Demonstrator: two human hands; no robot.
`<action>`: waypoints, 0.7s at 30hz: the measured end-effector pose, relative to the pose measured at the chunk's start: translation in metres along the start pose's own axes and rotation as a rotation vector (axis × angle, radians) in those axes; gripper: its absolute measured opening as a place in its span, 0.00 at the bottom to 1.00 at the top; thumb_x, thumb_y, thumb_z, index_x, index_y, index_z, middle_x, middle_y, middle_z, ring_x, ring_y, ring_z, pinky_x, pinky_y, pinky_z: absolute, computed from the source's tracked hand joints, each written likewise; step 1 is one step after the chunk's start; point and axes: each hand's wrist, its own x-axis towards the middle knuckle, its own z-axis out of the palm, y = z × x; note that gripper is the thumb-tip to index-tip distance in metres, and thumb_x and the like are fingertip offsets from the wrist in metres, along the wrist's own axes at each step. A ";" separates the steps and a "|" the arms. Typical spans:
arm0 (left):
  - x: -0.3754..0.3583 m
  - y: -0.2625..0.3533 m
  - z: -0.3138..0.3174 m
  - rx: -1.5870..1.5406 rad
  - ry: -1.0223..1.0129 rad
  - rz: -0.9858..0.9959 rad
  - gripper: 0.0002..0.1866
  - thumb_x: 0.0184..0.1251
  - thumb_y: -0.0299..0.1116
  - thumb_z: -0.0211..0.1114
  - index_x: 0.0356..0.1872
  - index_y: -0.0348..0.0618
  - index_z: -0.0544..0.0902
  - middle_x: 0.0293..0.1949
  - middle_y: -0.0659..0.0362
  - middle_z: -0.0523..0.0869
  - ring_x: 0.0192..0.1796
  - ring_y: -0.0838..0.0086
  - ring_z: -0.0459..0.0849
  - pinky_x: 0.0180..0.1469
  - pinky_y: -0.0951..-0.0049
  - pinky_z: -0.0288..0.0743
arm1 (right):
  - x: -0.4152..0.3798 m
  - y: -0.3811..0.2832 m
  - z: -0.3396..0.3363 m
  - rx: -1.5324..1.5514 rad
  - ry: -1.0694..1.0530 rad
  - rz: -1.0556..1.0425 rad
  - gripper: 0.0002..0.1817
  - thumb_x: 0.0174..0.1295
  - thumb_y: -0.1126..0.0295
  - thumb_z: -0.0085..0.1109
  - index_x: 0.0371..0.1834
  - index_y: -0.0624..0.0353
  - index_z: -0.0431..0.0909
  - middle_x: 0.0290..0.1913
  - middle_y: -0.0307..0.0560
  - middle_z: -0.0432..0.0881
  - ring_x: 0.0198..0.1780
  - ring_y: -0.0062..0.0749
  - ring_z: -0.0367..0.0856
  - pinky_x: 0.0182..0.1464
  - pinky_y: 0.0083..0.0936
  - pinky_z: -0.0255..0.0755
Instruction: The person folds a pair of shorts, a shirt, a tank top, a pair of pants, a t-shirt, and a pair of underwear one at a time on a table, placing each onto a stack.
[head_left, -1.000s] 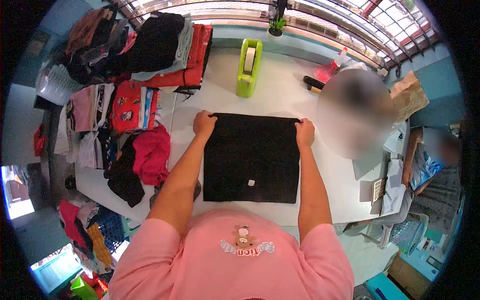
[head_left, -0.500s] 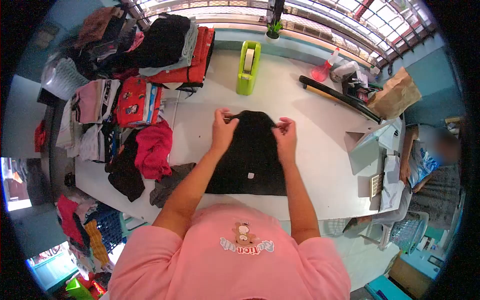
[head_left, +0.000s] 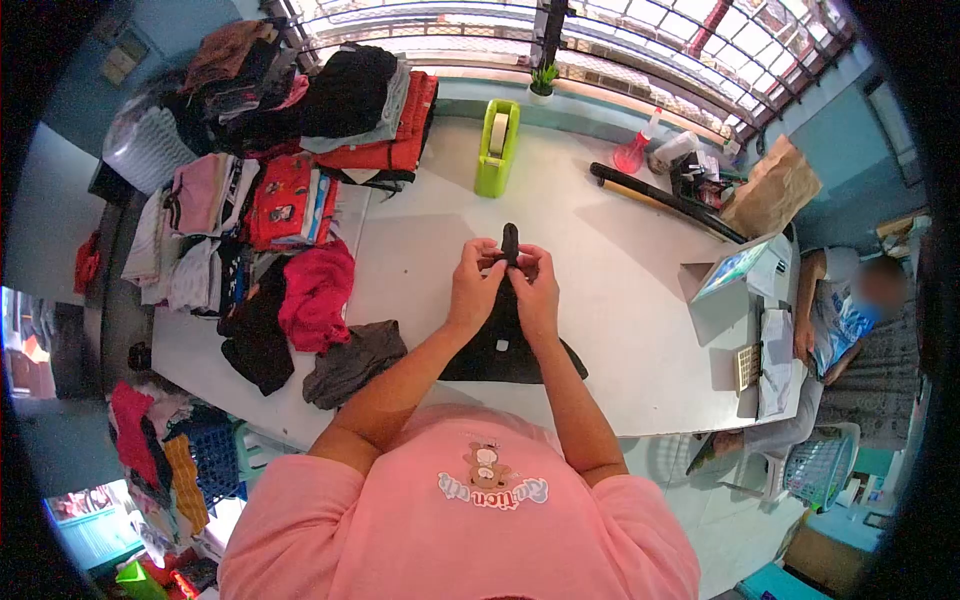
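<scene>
A black garment (head_left: 490,358) with a small white tag lies on the white table in front of me, its far end bunched narrow and raised. My left hand (head_left: 475,287) grips this bunched end from the left, fingers closed. From the right, my right hand (head_left: 534,290) pinches the same end, the two hands almost touching. A short tip of black fabric sticks up beyond the fingers. The near part of the garment is spread flat, partly hidden by my forearms.
Folded clothes (head_left: 290,200) are stacked at the left, beside a dark grey garment (head_left: 355,365). A green tape dispenser (head_left: 496,150) stands beyond my hands. A long black roll (head_left: 665,203) lies at the back right. Another person (head_left: 840,315) sits at the right.
My hands have come together from the two sides of the garment's far end. The fabric between them has gone from wide to narrow and bunched. The camera view has shifted slightly.
</scene>
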 end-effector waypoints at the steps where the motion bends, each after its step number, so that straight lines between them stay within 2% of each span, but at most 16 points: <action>1: -0.002 0.001 0.001 -0.015 0.014 0.038 0.18 0.53 0.20 0.59 0.45 0.38 0.66 0.36 0.54 0.77 0.37 0.72 0.79 0.38 0.74 0.74 | -0.001 -0.001 -0.001 0.000 -0.001 -0.002 0.16 0.54 0.78 0.51 0.48 0.61 0.66 0.36 0.41 0.73 0.37 0.22 0.71 0.42 0.19 0.67; 3: -0.003 0.002 0.000 -0.030 0.028 0.076 0.19 0.53 0.20 0.60 0.46 0.38 0.66 0.35 0.55 0.77 0.36 0.72 0.79 0.37 0.74 0.74 | -0.002 -0.007 -0.002 0.386 -0.071 0.103 0.17 0.54 0.80 0.46 0.49 0.61 0.67 0.35 0.44 0.75 0.37 0.27 0.73 0.42 0.22 0.68; 4: -0.002 0.002 -0.002 -0.007 0.008 0.083 0.20 0.52 0.21 0.61 0.47 0.38 0.66 0.36 0.55 0.77 0.36 0.73 0.78 0.37 0.74 0.73 | -0.001 -0.005 -0.004 0.385 -0.072 0.102 0.17 0.54 0.80 0.46 0.49 0.61 0.67 0.35 0.44 0.75 0.37 0.27 0.73 0.42 0.22 0.68; 6: 0.002 0.006 -0.007 0.017 -0.012 0.091 0.21 0.51 0.21 0.62 0.47 0.39 0.67 0.36 0.56 0.77 0.36 0.74 0.78 0.37 0.75 0.73 | 0.006 -0.005 -0.015 -0.148 0.084 -0.301 0.21 0.50 0.83 0.43 0.50 0.60 0.67 0.39 0.44 0.76 0.41 0.28 0.72 0.43 0.22 0.66; 7: 0.003 0.010 -0.009 0.008 -0.074 0.060 0.21 0.51 0.21 0.62 0.47 0.39 0.67 0.37 0.57 0.77 0.36 0.75 0.77 0.36 0.76 0.73 | 0.013 -0.010 -0.025 -0.249 0.103 -0.320 0.25 0.45 0.82 0.45 0.51 0.57 0.67 0.45 0.43 0.75 0.45 0.30 0.69 0.43 0.22 0.65; 8: 0.004 0.016 -0.012 0.000 -0.135 0.030 0.21 0.50 0.20 0.62 0.47 0.40 0.67 0.37 0.58 0.77 0.36 0.76 0.77 0.36 0.78 0.72 | 0.023 -0.022 -0.035 -0.324 0.036 -0.351 0.28 0.41 0.80 0.48 0.52 0.56 0.67 0.49 0.43 0.73 0.50 0.34 0.68 0.49 0.27 0.64; 10: 0.001 0.034 -0.021 -0.043 -0.215 0.049 0.21 0.50 0.20 0.61 0.47 0.40 0.67 0.37 0.59 0.76 0.36 0.77 0.77 0.36 0.79 0.72 | 0.045 -0.043 -0.046 -0.539 -0.142 -0.739 0.30 0.39 0.78 0.53 0.53 0.51 0.67 0.48 0.42 0.73 0.54 0.39 0.66 0.57 0.32 0.58; 11: 0.001 0.046 -0.025 -0.088 -0.294 0.069 0.21 0.50 0.20 0.61 0.47 0.41 0.68 0.38 0.60 0.76 0.36 0.78 0.76 0.36 0.79 0.72 | 0.050 -0.053 -0.050 -0.540 -0.135 -0.741 0.30 0.39 0.78 0.53 0.53 0.51 0.67 0.48 0.42 0.73 0.54 0.39 0.66 0.57 0.32 0.58; 13: 0.001 0.074 -0.037 -0.089 -0.344 0.094 0.21 0.50 0.19 0.60 0.48 0.41 0.68 0.37 0.61 0.76 0.36 0.78 0.76 0.36 0.80 0.72 | 0.059 -0.072 -0.056 -0.665 -0.568 -0.745 0.27 0.39 0.74 0.59 0.49 0.48 0.70 0.45 0.40 0.74 0.57 0.40 0.65 0.63 0.40 0.50; 14: 0.000 0.087 -0.045 -0.089 -0.391 0.116 0.21 0.50 0.19 0.60 0.48 0.41 0.68 0.37 0.62 0.76 0.37 0.79 0.76 0.36 0.80 0.71 | 0.064 -0.080 -0.060 -0.665 -0.568 -0.747 0.27 0.39 0.74 0.59 0.49 0.48 0.70 0.45 0.40 0.74 0.57 0.40 0.65 0.63 0.40 0.50; 16: 0.006 0.104 -0.062 -0.097 -0.393 0.101 0.22 0.50 0.19 0.60 0.49 0.42 0.68 0.38 0.62 0.76 0.39 0.80 0.75 0.39 0.81 0.70 | 0.077 -0.091 -0.073 -1.047 -0.709 -0.745 0.22 0.36 0.75 0.60 0.41 0.51 0.73 0.45 0.39 0.73 0.55 0.36 0.66 0.60 0.37 0.53; 17: 0.013 0.108 -0.072 -0.051 -0.343 0.176 0.22 0.50 0.19 0.60 0.48 0.42 0.68 0.38 0.62 0.75 0.40 0.80 0.75 0.40 0.81 0.69 | 0.090 -0.091 -0.078 -1.032 -0.716 -0.755 0.17 0.37 0.70 0.65 0.33 0.53 0.75 0.40 0.41 0.74 0.52 0.35 0.68 0.59 0.39 0.52; 18: 0.020 0.109 -0.080 -0.004 -0.293 0.251 0.22 0.50 0.19 0.60 0.48 0.42 0.68 0.38 0.62 0.75 0.41 0.80 0.74 0.41 0.82 0.68 | 0.095 -0.098 -0.083 -1.037 -0.631 -0.862 0.15 0.39 0.69 0.66 0.32 0.55 0.75 0.36 0.43 0.74 0.46 0.38 0.71 0.54 0.37 0.59; 20: 0.041 0.111 -0.092 -0.084 -0.174 0.258 0.21 0.50 0.19 0.60 0.48 0.43 0.68 0.39 0.63 0.75 0.41 0.82 0.73 0.42 0.82 0.66 | 0.116 -0.111 -0.089 -0.996 -0.644 -0.858 0.15 0.43 0.69 0.65 0.35 0.57 0.74 0.38 0.44 0.74 0.43 0.37 0.73 0.47 0.30 0.65; 21: 0.053 0.112 -0.100 0.021 -0.118 0.320 0.21 0.51 0.20 0.60 0.48 0.43 0.68 0.39 0.64 0.74 0.39 0.83 0.72 0.42 0.83 0.65 | 0.113 -0.123 -0.086 -0.829 -0.564 -0.762 0.14 0.44 0.69 0.64 0.35 0.58 0.75 0.37 0.45 0.76 0.43 0.37 0.73 0.46 0.29 0.66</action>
